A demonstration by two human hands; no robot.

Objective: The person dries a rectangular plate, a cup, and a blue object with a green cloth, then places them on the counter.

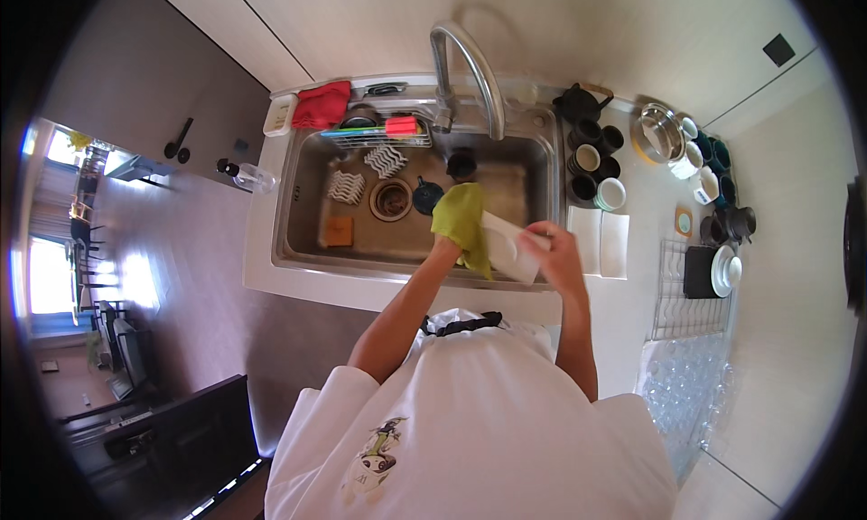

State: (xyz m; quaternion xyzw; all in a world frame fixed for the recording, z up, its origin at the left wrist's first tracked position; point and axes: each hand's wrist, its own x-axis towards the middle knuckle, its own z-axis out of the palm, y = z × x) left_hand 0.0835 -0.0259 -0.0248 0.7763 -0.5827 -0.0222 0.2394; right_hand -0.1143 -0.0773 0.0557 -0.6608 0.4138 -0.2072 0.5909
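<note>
My left hand (pixel 447 245) is mostly hidden under a yellow-green cloth (pixel 462 211) that it holds against the left end of a white rectangular dish (pixel 504 252). With my right hand (pixel 563 257) I grip the dish's right end, fingers over its edge. Both hands are above the front right part of a stainless steel sink (pixel 521 181). Beyond the cloth, a small dark cup (pixel 462 165) stands on the sink floor. A small dark pot (pixel 427 195) sits beside the drain (pixel 392 200), partly behind the cloth.
White wavy racks (pixel 347 187) and an orange-brown block (pixel 339 231) lie in the sink. A gooseneck faucet (pixel 474 59) arches over it. Right of the sink are two white rectangular dishes (pixel 614 245), several cups (pixel 584 189) and a black teapot (pixel 581 104). A pump bottle (pixel 252 177) stands left.
</note>
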